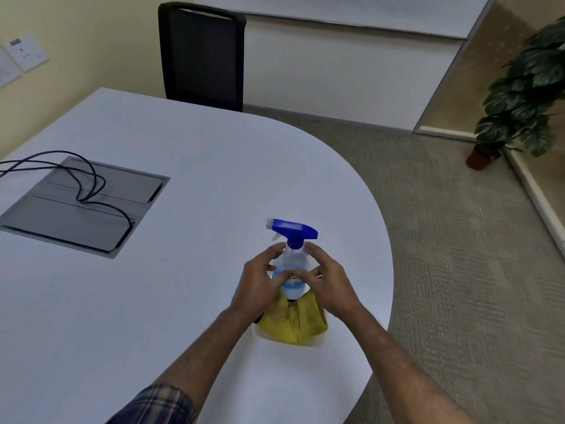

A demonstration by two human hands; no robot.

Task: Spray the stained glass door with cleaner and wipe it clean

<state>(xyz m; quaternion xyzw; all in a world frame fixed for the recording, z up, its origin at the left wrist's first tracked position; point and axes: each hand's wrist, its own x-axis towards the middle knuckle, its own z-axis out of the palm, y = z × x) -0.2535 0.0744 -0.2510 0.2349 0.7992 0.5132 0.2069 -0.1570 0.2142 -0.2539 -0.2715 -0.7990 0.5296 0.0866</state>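
Note:
A clear spray bottle with a blue trigger head stands upright near the right edge of the white table. My left hand and my right hand close around its body from both sides, fingertips meeting in front. Just behind the hands, nearer to me, a yellow cloth lies crumpled in a shallow white tray. The bottle's lower part is hidden by my fingers. A glass panel with a metal frame stands at the far right.
A grey cable hatch with a black cable across it sits in the table's left side. A black chair stands at the far edge. A potted plant is on the carpet at the right.

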